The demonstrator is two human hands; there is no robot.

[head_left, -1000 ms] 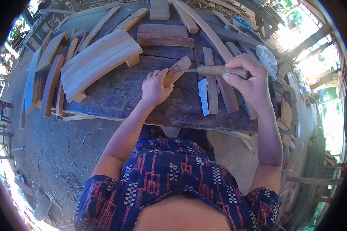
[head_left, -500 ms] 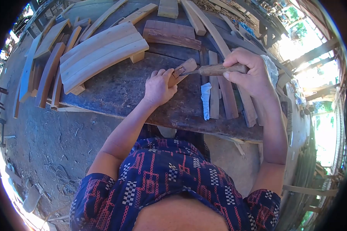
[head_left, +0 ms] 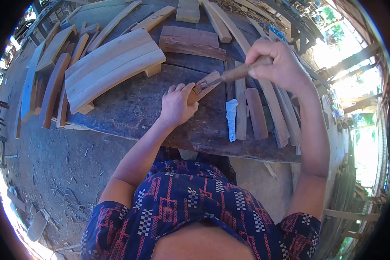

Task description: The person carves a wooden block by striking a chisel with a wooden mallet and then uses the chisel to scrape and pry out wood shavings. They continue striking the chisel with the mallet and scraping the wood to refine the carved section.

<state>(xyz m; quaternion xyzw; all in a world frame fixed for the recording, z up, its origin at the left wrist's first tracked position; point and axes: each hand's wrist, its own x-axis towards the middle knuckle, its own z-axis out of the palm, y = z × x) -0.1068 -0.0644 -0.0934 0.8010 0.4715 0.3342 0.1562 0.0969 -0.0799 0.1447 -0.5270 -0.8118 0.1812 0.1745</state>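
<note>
My left hand (head_left: 176,105) is closed around the near end of a small wooden block (head_left: 211,80), which slants up to the right above the dark workbench (head_left: 130,102). A recess is cut into the block's upper face, partly covered by my fingers. My right hand (head_left: 279,65) grips the wooden handle of a chisel (head_left: 238,72). The handle tilts down to the left, and its metal end meets the far part of the block. Just how the blade's edge touches the wood is too small to tell.
A curved slatted wooden panel (head_left: 115,67) lies left of my hands. Behind them rests a reddish-brown wood piece (head_left: 190,41). A folded white paper strip (head_left: 231,120) and several wood strips (head_left: 256,113) lie on the right. More curved pieces (head_left: 55,89) stand at the left edge.
My right hand has risen slightly and tilted the chisel more steeply, its handle end higher. My left hand and the block have barely moved.
</note>
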